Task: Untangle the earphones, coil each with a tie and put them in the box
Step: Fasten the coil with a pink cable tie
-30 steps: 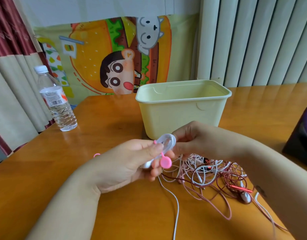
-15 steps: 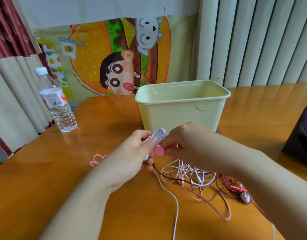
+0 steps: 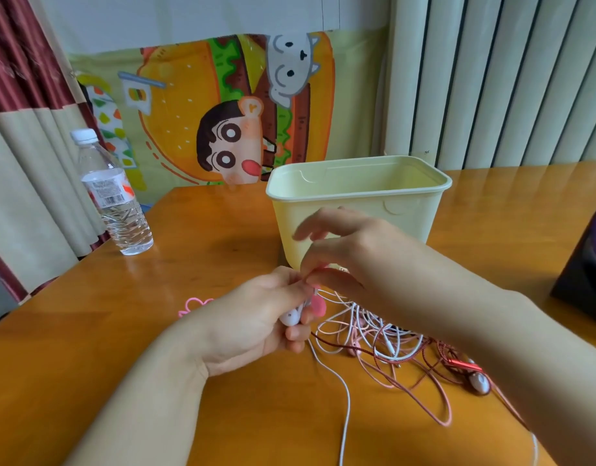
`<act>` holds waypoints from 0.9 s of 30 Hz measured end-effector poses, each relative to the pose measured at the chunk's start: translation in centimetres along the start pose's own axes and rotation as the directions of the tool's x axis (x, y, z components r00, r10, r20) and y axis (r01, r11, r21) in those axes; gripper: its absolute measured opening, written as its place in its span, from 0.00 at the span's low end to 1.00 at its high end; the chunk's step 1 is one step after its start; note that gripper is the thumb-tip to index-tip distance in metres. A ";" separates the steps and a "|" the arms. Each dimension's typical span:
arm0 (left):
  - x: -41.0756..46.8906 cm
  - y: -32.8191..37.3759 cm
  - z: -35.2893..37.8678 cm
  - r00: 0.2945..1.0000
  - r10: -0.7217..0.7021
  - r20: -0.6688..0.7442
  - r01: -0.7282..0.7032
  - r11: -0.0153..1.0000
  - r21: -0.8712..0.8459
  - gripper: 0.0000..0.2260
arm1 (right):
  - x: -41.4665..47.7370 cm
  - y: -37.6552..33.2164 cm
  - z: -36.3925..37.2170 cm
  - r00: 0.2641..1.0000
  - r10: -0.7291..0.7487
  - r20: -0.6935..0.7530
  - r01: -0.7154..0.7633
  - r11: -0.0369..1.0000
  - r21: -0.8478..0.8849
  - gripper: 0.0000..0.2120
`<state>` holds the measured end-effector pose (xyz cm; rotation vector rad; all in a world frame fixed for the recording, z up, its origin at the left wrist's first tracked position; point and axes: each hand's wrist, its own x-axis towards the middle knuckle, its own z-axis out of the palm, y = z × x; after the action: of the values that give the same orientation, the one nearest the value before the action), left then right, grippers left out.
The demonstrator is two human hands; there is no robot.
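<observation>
My left hand (image 3: pixel 256 322) grips a coiled white earphone (image 3: pixel 292 316) just in front of the pale yellow box (image 3: pixel 357 196). My right hand (image 3: pixel 350 260) pinches the pink tie (image 3: pixel 318 304) at the top of that coil, its other fingers spread and blurred. One white wire (image 3: pixel 345 398) trails from the coil toward the near table edge. A tangle of pink, dark red and white earphone wires (image 3: pixel 390 341) lies on the wooden table (image 3: pixel 155 314) under my right forearm. A second pink tie (image 3: pixel 194 306) lies to the left of my left hand, partly hidden.
A water bottle (image 3: pixel 113 200) stands at the table's far left edge. A dark purple object (image 3: pixel 585 264) sits at the right edge. Curtains and a cartoon banner hang behind the table.
Both hands moved up and toward the box with the coil. My right hand shifted its pinch on the pink tie to the top of the coil, fingers spreading. The second pink tie came into view.
</observation>
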<state>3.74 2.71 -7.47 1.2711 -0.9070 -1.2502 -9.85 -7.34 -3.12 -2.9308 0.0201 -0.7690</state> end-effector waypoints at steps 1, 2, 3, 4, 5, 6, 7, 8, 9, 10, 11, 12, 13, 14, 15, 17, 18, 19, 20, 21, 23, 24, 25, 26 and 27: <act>-0.1 0.0 -0.1 1.000 -0.008 0.024 0.008 1.000 -0.026 0.11 | 0.1 -0.1 -0.1 1.000 0.013 0.009 -0.013 1.000 0.023 0.08; 0.0 0.0 -0.2 0.999 -0.013 0.046 0.015 0.999 -0.042 0.11 | 0.2 -0.2 -0.3 0.999 0.028 0.023 -0.029 0.999 0.042 0.08; -0.1 0.0 -0.3 0.998 -0.020 0.061 0.023 0.999 -0.046 0.11 | 0.2 -0.3 -0.5 0.998 0.047 0.049 -0.050 0.997 0.057 0.08; -0.2 0.0 -0.3 0.997 -0.025 0.074 0.028 0.999 -0.040 0.11 | 0.2 -0.4 -0.6 0.994 0.077 0.083 -0.082 0.995 0.062 0.07; -0.2 -0.1 -0.2 0.996 -0.030 0.085 0.032 0.999 -0.027 0.11 | 0.2 -0.3 -0.8 0.988 0.103 0.115 -0.110 0.992 0.060 0.06; -0.1 -0.3 -0.1 0.996 -0.027 0.090 0.028 1.000 -0.006 0.11 | 0.0 -0.3 -1.0 0.983 0.122 0.138 -0.130 0.990 0.055 0.06; -0.1 -0.4 0.2 0.996 -0.020 0.083 0.017 0.999 0.032 0.11 | 0.0 -0.3 -1.1 0.979 0.137 0.150 -0.146 0.988 0.051 0.07; 0.0 -0.5 0.4 0.997 -0.008 0.074 0.003 0.997 0.077 0.12 | -0.2 -0.3 -1.2 0.976 0.149 0.158 -0.157 0.987 0.044 0.07; 0.1 -0.6 0.6 0.998 -0.001 0.060 -0.006 0.993 0.116 0.12 | -0.3 -0.3 -1.2 0.972 0.162 0.168 -0.171 0.984 0.040 0.07; 0.2 -0.7 0.8 0.999 0.006 0.050 -0.013 0.990 0.139 0.14 | -0.3 -0.2 -1.2 0.967 0.183 0.179 -0.193 0.980 0.039 0.08; 0.2 -0.7 0.9 0.999 0.007 0.044 -0.013 0.989 0.148 0.15 | -0.4 -0.1 -1.4 0.960 0.206 0.192 -0.219 0.975 0.046 0.08; 0.2 -0.7 1.0 0.999 0.007 0.044 -0.014 0.989 0.145 0.16 | -0.4 0.0 -1.5 0.952 0.228 0.206 -0.244 0.968 0.056 0.07; 0.2 -0.6 1.0 0.999 0.007 0.042 -0.013 0.990 0.143 0.16 | -0.5 0.0 -1.8 0.944 0.246 0.221 -0.266 0.962 0.065 0.07; 0.3 -0.6 0.9 0.999 0.013 0.040 -0.018 0.989 0.144 0.16 | -0.5 0.1 -2.0 0.938 0.255 0.233 -0.278 0.958 0.072 0.06; 0.2 -0.6 0.8 0.999 0.015 0.032 -0.020 0.989 0.147 0.16 | -0.5 0.1 -2.2 0.935 0.259 0.243 -0.283 0.957 0.070 0.06; 0.3 -0.6 0.6 1.000 0.007 0.012 -0.009 0.985 0.172 0.16 | -0.5 -0.1 -2.3 0.929 0.257 0.268 -0.273 0.962 0.025 0.06; 0.4 -0.7 0.6 1.000 0.004 0.002 -0.004 0.978 0.206 0.17 | -0.5 -0.3 -2.2 0.924 0.253 0.286 -0.262 0.965 -0.008 0.06; 0.4 -0.7 0.6 1.000 0.003 -0.006 -0.001 0.966 0.258 0.18 | -0.5 -0.6 -2.0 0.920 0.248 0.303 -0.249 0.968 -0.037 0.07; 0.5 -0.9 0.5 1.000 0.008 -0.009 -0.004 0.948 0.319 0.20 | -0.4 -0.8 -1.8 0.917 0.243 0.318 -0.237 0.970 -0.058 0.07; 0.6 -1.0 0.4 1.000 0.012 -0.012 -0.007 0.925 0.379 0.21 | -0.3 -1.0 -1.7 0.912 0.242 0.332 -0.232 0.970 -0.071 0.07; 0.6 -1.2 0.2 1.000 0.025 0.007 -0.025 0.871 0.490 0.22 | -0.2 -1.2 -1.4 0.902 0.249 0.352 -0.235 0.969 -0.081 0.07; 0.6 -1.2 0.1 0.999 0.032 0.028 -0.042 0.842 0.538 0.19 | -0.1 -1.1 -1.4 0.902 0.247 0.355 -0.238 0.969 -0.071 0.07; 0.5 -1.2 0.1 0.998 0.038 0.046 -0.057 0.816 0.575 0.15 | -0.1 -1.0 -1.4 0.905 0.242 0.350 -0.239 0.970 -0.052 0.06; 0.6 -1.2 0.2 0.997 0.045 0.060 -0.072 0.797 0.599 0.13 | -0.2 -0.8 -1.3 0.911 0.234 0.339 -0.239 0.971 -0.027 0.06; 0.5 -1.2 0.4 0.996 0.051 0.068 -0.082 0.783 0.616 0.12 | -0.3 -0.5 -1.4 0.916 0.228 0.329 -0.242 0.970 0.000 0.06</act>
<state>3.26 2.29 -8.72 1.7029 -1.4652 -0.9485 -10.77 -6.96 -2.03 -2.9025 0.3180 -0.2403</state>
